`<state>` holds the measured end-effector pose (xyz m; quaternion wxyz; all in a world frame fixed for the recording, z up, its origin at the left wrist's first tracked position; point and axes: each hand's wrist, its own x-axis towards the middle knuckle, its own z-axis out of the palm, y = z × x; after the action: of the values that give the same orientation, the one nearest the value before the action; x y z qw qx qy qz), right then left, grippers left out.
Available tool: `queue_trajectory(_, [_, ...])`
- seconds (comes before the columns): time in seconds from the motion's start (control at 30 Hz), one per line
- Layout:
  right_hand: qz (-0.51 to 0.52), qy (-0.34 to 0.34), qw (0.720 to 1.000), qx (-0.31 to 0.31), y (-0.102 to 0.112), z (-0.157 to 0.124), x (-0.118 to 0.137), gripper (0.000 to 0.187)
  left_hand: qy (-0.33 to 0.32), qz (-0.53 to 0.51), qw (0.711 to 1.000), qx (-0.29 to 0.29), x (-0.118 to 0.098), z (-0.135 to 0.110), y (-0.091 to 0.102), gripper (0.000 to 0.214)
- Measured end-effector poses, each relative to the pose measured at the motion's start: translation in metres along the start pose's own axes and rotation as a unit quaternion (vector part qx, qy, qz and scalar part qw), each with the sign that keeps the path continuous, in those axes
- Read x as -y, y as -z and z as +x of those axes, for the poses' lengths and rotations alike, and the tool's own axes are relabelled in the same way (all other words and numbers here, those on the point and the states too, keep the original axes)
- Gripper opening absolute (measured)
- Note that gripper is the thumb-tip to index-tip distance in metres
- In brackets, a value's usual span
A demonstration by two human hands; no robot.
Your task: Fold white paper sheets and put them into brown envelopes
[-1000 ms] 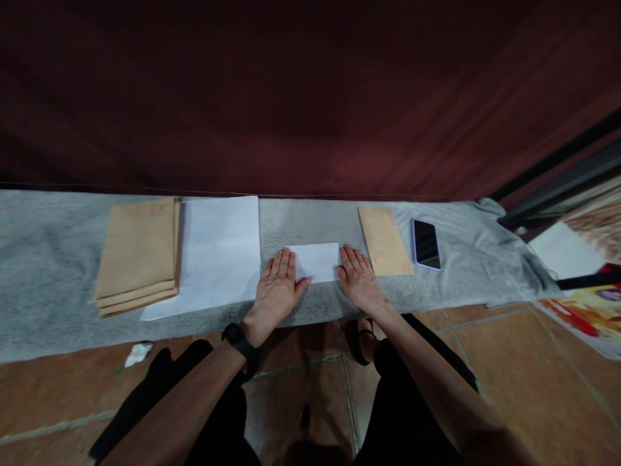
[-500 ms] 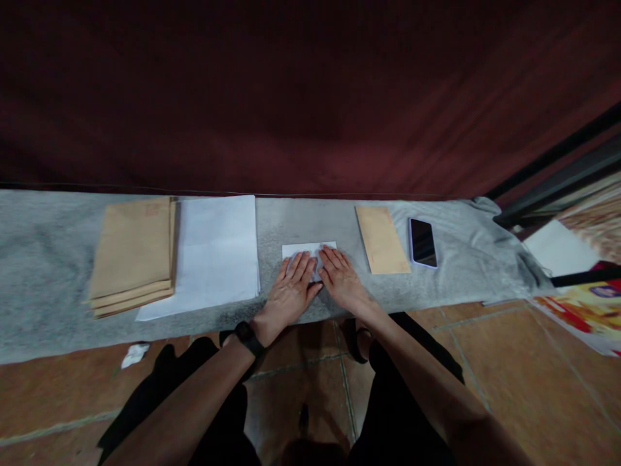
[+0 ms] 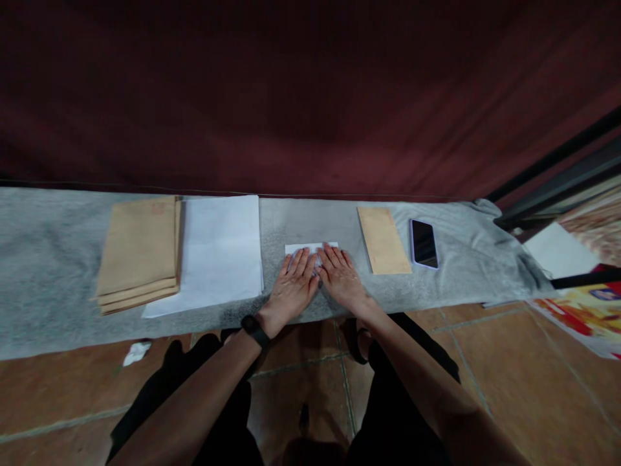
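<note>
A small folded white paper [image 3: 310, 248] lies on the grey cloth [image 3: 48, 259] in front of me. My left hand [image 3: 292, 287] and my right hand [image 3: 341, 277] rest flat on it side by side, fingers stretched out and touching at the middle. Only the paper's far edge shows beyond my fingertips. A black band sits on my left wrist.
A stack of brown envelopes [image 3: 137, 254] and a pile of white sheets [image 3: 220, 252] lie to the left. One brown envelope [image 3: 383, 240] and a dark phone [image 3: 424, 243] lie to the right. Behind hangs a dark red curtain [image 3: 291, 97]. Tiled floor [image 3: 509, 362] is below.
Both hands slid inward from the paper's two ends to meet over its middle. The paper now shows less of itself than one second ago.
</note>
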<state>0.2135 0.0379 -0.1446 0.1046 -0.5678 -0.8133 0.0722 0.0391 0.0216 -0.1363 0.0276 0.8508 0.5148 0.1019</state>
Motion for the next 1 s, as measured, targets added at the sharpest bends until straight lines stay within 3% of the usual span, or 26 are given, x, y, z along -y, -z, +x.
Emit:
queue_trajectory(0.4, [0.005, -0.014, 1.0, 0.003, 0.004, 0.002, 0.003, 0.053, 0.048, 0.0, 0.998, 0.038, 0.001, 0.017, -0.001, 0.058])
queue_trajectory(1.0, [0.016, -0.056, 0.998, -0.015, 0.004, 0.007, -0.013, 0.055, 0.101, -0.014, 0.995, 0.01, 0.013, 0.02, 0.001, 0.061])
